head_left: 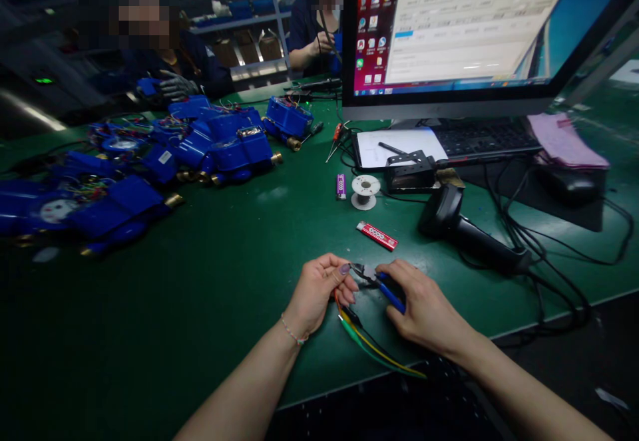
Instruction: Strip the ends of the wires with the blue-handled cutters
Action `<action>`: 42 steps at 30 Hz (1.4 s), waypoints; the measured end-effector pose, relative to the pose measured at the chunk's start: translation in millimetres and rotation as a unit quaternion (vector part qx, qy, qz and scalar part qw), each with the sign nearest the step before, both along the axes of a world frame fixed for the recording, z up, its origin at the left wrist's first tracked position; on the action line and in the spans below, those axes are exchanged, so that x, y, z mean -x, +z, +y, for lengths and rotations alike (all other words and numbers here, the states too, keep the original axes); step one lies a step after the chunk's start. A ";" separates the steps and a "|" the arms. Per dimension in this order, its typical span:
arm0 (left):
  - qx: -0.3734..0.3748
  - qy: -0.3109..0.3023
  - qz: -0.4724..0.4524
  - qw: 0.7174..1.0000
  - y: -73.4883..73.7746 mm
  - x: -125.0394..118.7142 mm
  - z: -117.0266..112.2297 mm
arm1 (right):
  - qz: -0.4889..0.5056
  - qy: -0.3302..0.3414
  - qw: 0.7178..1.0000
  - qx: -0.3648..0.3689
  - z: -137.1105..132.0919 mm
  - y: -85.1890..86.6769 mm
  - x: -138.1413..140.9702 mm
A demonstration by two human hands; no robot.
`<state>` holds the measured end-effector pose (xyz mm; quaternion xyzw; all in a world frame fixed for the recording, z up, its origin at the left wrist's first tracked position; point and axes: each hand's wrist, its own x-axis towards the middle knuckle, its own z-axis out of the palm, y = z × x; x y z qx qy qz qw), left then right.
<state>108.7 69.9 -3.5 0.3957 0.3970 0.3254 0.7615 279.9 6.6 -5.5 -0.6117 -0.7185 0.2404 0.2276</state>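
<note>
At the near table edge: both hands meet over the green mat (239, 275), low and close to the body
Left hand: the left hand (319, 294) is curled, thumb and fingertips pinched on the ends of a bundle of thin wires (369, 344); a bead bracelet (292, 331) sits on the wrist
Wires: red, yellow, green and black strands trail from the pinch back over the table edge toward the person; their far ends are out of view
Right hand: the right hand (424, 308) is closed round the blue handles of small cutting pliers (377, 280), whose tip points at the wire ends beside the left thumb
Progress: the pliers' tip is at the wire ends, so trimming or stripping looks under way; whether any strand is already cut cannot be told
Just beyond: a red lighter (377, 235), a purple lighter (341, 186) and a spool of solder (365, 191) lie apart on the mat
Right of those: a black barcode scanner (464, 231) lies on its side, cable running off
Left side: a heap of blue water meters (200, 145), wires showing, looks still waiting
Far: a monitor (469, 28) over a keyboard (479, 138); two other people work at the table's far side
</note>
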 end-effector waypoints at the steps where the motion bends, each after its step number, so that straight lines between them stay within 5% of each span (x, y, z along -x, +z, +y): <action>1: -0.001 -0.001 0.000 1.000 0.0 0.3 -0.1 | -0.004 -0.001 1.000 -0.004 0.0 0.0 0.0; 15: -0.024 0.000 0.012 1.000 -3.6 -0.6 0.1 | 0.020 -0.010 1.000 -0.022 -0.2 -3.9 -0.5; 27: -0.003 0.041 -0.010 0.999 -3.5 0.1 2.9 | 0.095 -0.186 0.976 -0.055 -0.9 -9.6 1.4; 32: 0.042 0.034 -0.055 0.997 -3.1 -0.9 2.6 | 0.061 -0.071 0.994 -0.047 -2.7 -6.0 -2.6; 42: 0.070 0.052 -0.094 0.992 -8.1 4.6 5.4 | 0.064 -0.052 0.995 -0.053 -12.2 -9.2 9.0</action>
